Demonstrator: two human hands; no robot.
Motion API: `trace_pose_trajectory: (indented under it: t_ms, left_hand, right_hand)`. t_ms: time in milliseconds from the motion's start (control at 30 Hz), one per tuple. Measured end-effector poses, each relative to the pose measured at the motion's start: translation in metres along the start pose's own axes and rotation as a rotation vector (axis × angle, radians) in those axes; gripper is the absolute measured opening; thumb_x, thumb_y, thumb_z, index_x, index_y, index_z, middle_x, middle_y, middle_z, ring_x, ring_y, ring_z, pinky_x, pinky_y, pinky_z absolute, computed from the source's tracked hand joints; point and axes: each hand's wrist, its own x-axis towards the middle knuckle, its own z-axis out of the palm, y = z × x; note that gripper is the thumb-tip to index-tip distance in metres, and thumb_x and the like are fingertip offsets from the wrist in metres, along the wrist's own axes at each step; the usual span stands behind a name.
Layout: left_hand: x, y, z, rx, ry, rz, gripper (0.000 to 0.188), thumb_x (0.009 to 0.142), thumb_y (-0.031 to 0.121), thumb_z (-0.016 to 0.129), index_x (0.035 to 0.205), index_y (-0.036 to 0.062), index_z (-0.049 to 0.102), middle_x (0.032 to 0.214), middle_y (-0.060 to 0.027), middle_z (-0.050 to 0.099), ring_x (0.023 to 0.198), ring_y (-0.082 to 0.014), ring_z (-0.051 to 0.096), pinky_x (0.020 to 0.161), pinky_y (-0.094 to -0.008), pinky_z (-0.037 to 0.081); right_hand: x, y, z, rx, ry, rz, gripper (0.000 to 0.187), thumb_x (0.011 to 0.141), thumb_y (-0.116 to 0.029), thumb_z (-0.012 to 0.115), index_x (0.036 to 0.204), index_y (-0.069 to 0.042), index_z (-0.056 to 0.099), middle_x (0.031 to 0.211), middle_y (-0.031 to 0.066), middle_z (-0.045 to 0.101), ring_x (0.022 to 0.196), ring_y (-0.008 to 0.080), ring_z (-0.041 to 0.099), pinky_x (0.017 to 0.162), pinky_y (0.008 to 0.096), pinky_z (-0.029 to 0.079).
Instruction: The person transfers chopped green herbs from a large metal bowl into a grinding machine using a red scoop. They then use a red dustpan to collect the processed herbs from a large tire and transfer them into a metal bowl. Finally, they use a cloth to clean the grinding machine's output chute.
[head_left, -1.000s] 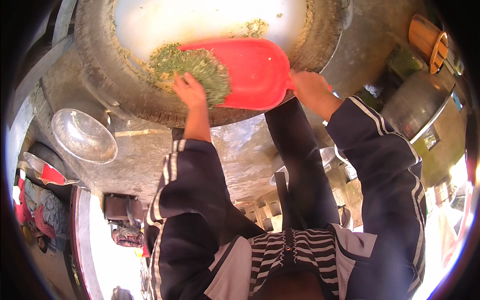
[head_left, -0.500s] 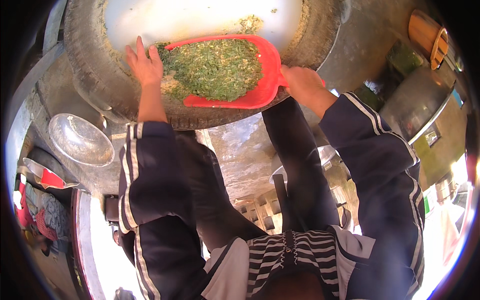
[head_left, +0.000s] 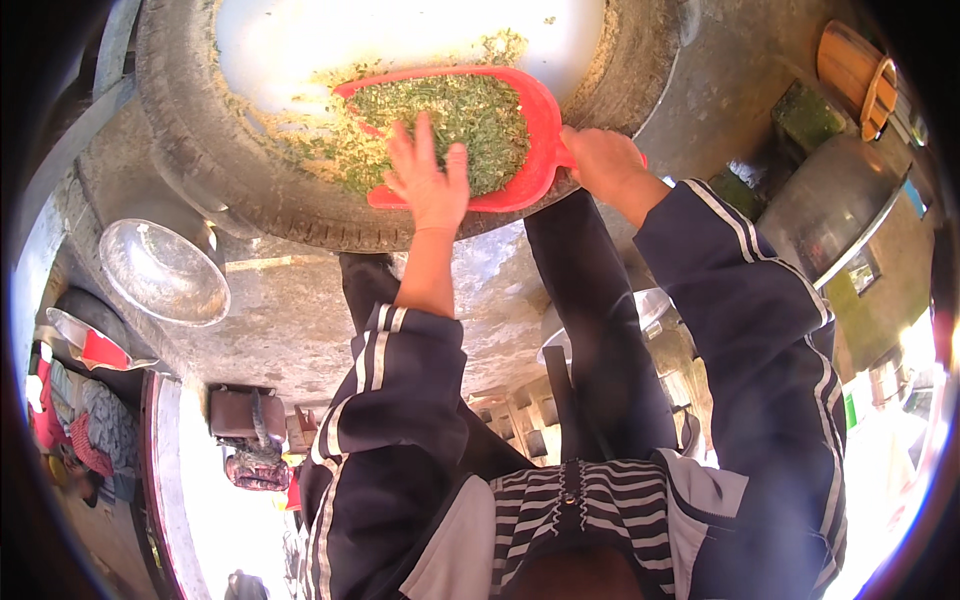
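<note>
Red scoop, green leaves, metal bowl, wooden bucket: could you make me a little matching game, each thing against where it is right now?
Things:
1. red scoop
2. chopped green leaves
3. metal bowl
4. wooden bucket

Places:
A. piled in the scoop, under the left hand
B. top right corner
C. on the concrete at the left
D. held by the right hand at the big pan's rim

Pairs: 1-D, 2-A, 3-C, 4-B

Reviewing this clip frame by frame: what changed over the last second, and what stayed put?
The left hand moved from the scoop's left edge onto the chopped greens, now spread flat across the red scoop rather than heaped at its side. The right hand still grips the handle. The tyre-rimmed basin and the metal bowl have not moved.
</note>
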Motion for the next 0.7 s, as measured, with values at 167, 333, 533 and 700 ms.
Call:
trace_pose_trajectory:
  t_ms: [167, 333, 533, 700]
  left_hand:
    - [0.007, -0.038, -0.052, -0.144, 0.278, -0.032, 0.058, 0.09, 0.036, 0.047, 0.138, 0.0086, 0.031, 0.145, -0.0227, 0.017, 0.134, -0.0388, 0.018, 0.107, -0.0475, 0.019]
    - [-0.012, -0.043, -0.092, -0.186, 0.354, 0.014, 0.054, 0.091, 0.029, 0.047, 0.138, 0.0074, 0.031, 0.145, -0.0226, 0.017, 0.134, -0.0385, 0.02, 0.107, -0.045, 0.021]
    - [-0.005, -0.056, -0.115, -0.143, 0.379, 0.074, 0.051, 0.09, 0.024, 0.048, 0.136, 0.0063, 0.034, 0.144, -0.0228, 0.021, 0.132, -0.0371, 0.024, 0.106, -0.0434, 0.024]
    - [0.037, -0.074, -0.117, -0.005, 0.208, 0.026, 0.056, 0.086, 0.02, 0.05, 0.137, 0.005, 0.032, 0.143, -0.0235, 0.022, 0.13, -0.0372, 0.027, 0.105, -0.0435, 0.027]
  right_hand:
    - [0.008, 0.007, -0.011, 0.038, -0.012, -0.05, 0.037, 0.074, -0.012, 0.064, 0.109, -0.009, 0.053, 0.093, 0.0133, 0.063, 0.091, 0.0323, 0.06, 0.075, 0.0436, 0.047]
    - [-0.005, 0.033, -0.021, 0.063, 0.116, -0.087, 0.037, 0.073, -0.015, 0.063, 0.108, -0.009, 0.055, 0.096, 0.0136, 0.062, 0.093, 0.0322, 0.058, 0.077, 0.0436, 0.046]
    - [-0.06, 0.082, -0.054, 0.036, 0.225, -0.005, 0.035, 0.069, -0.015, 0.063, 0.103, -0.011, 0.058, 0.091, 0.0147, 0.062, 0.088, 0.0339, 0.058, 0.075, 0.0427, 0.047]
    - [-0.104, 0.136, -0.097, -0.003, 0.379, 0.025, 0.036, 0.066, -0.012, 0.064, 0.102, -0.012, 0.059, 0.091, 0.0144, 0.062, 0.086, 0.0346, 0.058, 0.073, 0.0422, 0.047]
